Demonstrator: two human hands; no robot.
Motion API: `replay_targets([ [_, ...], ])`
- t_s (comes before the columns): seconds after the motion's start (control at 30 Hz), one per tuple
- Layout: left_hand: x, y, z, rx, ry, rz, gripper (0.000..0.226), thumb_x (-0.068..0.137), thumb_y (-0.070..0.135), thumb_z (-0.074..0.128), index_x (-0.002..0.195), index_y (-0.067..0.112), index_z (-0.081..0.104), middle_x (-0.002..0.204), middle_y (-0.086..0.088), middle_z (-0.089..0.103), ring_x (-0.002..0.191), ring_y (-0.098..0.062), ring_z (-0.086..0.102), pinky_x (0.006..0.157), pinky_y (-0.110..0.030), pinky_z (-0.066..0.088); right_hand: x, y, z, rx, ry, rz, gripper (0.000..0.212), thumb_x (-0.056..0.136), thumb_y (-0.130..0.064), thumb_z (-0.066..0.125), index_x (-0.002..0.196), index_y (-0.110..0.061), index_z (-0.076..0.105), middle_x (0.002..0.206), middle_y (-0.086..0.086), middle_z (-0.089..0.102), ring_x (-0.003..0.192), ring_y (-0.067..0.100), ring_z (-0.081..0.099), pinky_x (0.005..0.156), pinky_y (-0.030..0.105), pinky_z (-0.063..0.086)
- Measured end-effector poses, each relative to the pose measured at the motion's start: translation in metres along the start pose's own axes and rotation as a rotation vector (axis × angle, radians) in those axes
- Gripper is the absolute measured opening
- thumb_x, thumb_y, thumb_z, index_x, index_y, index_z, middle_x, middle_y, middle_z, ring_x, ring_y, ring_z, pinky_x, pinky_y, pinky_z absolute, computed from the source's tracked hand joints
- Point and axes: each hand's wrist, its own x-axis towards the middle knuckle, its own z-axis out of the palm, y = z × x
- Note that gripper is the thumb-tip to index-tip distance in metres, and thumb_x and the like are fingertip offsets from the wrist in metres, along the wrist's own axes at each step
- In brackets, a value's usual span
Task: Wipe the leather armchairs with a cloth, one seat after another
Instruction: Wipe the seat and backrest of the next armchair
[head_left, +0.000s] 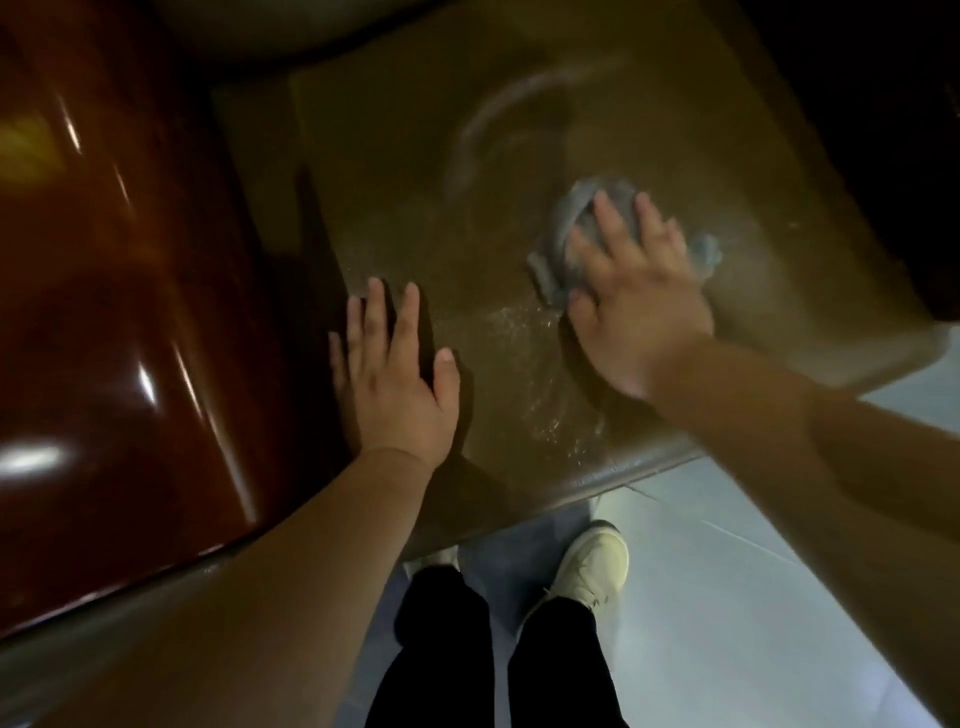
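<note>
Two flat palms, right hand (631, 291) pressing cloth (563, 234), left hand (397, 374) on seat (415, 156)

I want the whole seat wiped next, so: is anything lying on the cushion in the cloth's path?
Nothing visible lies ahead of the cloth on the seat cushion. Only the left hand rests on its near left edge.

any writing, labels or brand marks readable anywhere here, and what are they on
None can be read.
Cloth under the right hand: no label or print shows, and it is blurred.
Seat cushion and glossy armrest: plain, only wet streaks and light glare.
Shoe: no mark visible.
</note>
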Motion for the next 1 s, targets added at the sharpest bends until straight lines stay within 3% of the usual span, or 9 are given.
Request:
replay_targets([
  [0.13,0.000,-0.001,-0.003,-0.041,0.006,0.018,0.070,0.101,0.052,0.026,0.167,0.031,0.017,0.176,-0.005,0.009,0.163,-0.025,0.004,0.130,-0.056,0.011,-0.086,-0.023,0.029,-0.036,-0.043,-0.379,0.058,0.102,-0.044,0.037,0.156,-0.024,0.044,0.171,0.007,0.021,0.159,0.036,0.007,0.127,0.057,0.016],
  [0.23,0.000,-0.002,-0.001,-0.067,0.016,0.018,0.069,0.101,0.052,0.027,0.167,0.030,0.019,0.176,-0.005,0.010,0.163,-0.026,0.005,0.130,-0.056,0.010,-0.081,0.003,0.028,-0.087,-0.093,-0.486,0.058,0.103,-0.043,0.035,0.157,-0.024,0.044,0.172,0.004,0.018,0.160,0.032,0.006,0.127,0.055,0.018],
  [0.43,0.002,-0.002,0.003,-0.053,0.003,-0.008,0.070,0.101,0.055,0.022,0.167,0.034,0.014,0.177,-0.001,0.003,0.163,-0.023,-0.001,0.131,-0.052,0.004,0.024,-0.031,-0.001,-0.005,0.038,0.001,0.069,0.100,-0.048,0.012,0.165,-0.027,0.014,0.174,0.004,0.001,0.159,0.034,-0.004,0.129,0.050,0.002],
  [0.6,0.003,-0.006,-0.012,-0.164,-0.096,0.026,0.068,0.102,0.052,0.022,0.167,0.036,0.012,0.177,0.001,-0.002,0.163,-0.022,-0.007,0.131,-0.051,0.000,-0.069,-0.061,0.025,-0.071,-0.081,-0.362,0.070,0.102,-0.068,0.025,0.159,-0.031,0.036,0.173,0.000,0.013,0.160,0.031,-0.002,0.128,0.053,0.006],
  [0.7,-0.009,-0.008,-0.023,-0.189,-0.205,0.016,0.069,0.107,0.047,0.032,0.167,0.038,0.001,0.176,0.003,-0.013,0.161,-0.022,-0.015,0.131,-0.050,-0.004,-0.104,-0.037,0.027,-0.159,-0.144,-0.442,0.063,0.103,-0.059,0.033,0.155,-0.026,0.045,0.171,0.001,0.023,0.160,0.031,0.008,0.127,0.053,0.017],
  [0.8,-0.036,-0.008,-0.029,-0.163,-0.265,-0.030,0.071,0.108,0.049,0.032,0.166,0.039,-0.008,0.174,0.005,-0.022,0.160,-0.023,-0.019,0.131,-0.048,-0.008,-0.072,-0.024,0.007,-0.241,-0.106,-0.342,0.064,0.104,-0.048,0.022,0.157,-0.019,0.043,0.172,0.008,0.019,0.159,0.037,0.009,0.128,0.052,0.010],
  [0.87,-0.052,-0.007,-0.024,-0.158,-0.277,-0.081,0.069,0.108,0.052,0.024,0.165,0.041,-0.013,0.172,0.006,-0.026,0.159,-0.022,-0.023,0.131,-0.049,-0.008,-0.031,-0.030,-0.011,-0.148,-0.082,-0.124,0.062,0.108,-0.043,0.018,0.162,-0.016,0.029,0.173,0.009,0.006,0.159,0.038,0.000,0.124,0.048,-0.001],
  [0.93,-0.067,-0.010,-0.014,-0.150,-0.229,-0.100,0.068,0.105,0.053,0.016,0.165,0.040,-0.012,0.174,0.005,-0.022,0.160,-0.022,-0.021,0.131,-0.050,-0.007,0.007,-0.048,-0.020,0.045,-0.062,0.032,0.063,0.107,-0.049,0.021,0.163,-0.018,0.026,0.174,0.007,0.002,0.159,0.036,-0.005,0.126,0.048,-0.005],
  [1.0,-0.078,-0.014,-0.004,-0.170,-0.179,-0.081,0.069,0.103,0.053,0.015,0.167,0.037,-0.005,0.176,0.003,-0.013,0.162,-0.022,-0.016,0.131,-0.049,-0.006,0.022,-0.073,-0.019,0.104,-0.006,0.034,0.070,0.104,-0.063,0.019,0.160,-0.024,0.031,0.174,0.004,0.007,0.159,0.035,-0.005,0.129,0.051,-0.002],
])
